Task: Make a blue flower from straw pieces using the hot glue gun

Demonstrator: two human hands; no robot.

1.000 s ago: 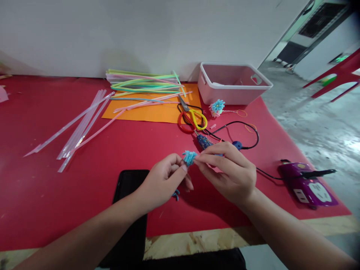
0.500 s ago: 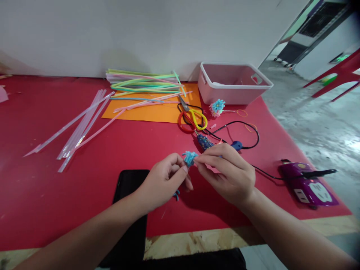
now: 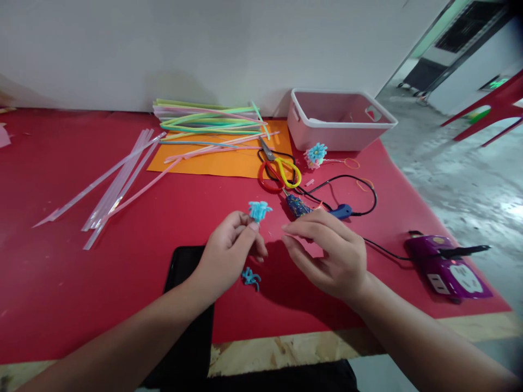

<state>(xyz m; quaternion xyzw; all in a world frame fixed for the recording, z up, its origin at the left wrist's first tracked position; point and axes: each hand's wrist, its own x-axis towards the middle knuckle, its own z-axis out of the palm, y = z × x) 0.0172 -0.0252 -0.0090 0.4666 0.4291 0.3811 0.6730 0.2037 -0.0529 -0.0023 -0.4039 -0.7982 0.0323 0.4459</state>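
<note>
My left hand pinches a small blue pipe-cleaner flower upright between thumb and fingers. To its right, my right hand hovers with thumb and fingers apart and nothing visible between them. Below the left hand, another blue pipe-cleaner piece with curled ends lies on the red table cover. Just beyond the right hand rests a hot glue gun with a dark blue body, partly hidden by that hand. Scissors with red and yellow handles lie behind it.
Colourful pipe cleaners lie on orange paper. Clear glue sticks are at left, a black phone-like slab under my left forearm. A pink basket, a finished blue-and-pink flower and a purple power socket stand right.
My left hand has moved up and left with the blue flower, away from my right hand. My right fingers have let go of it and parted. The loose blue piece is now uncovered.
</note>
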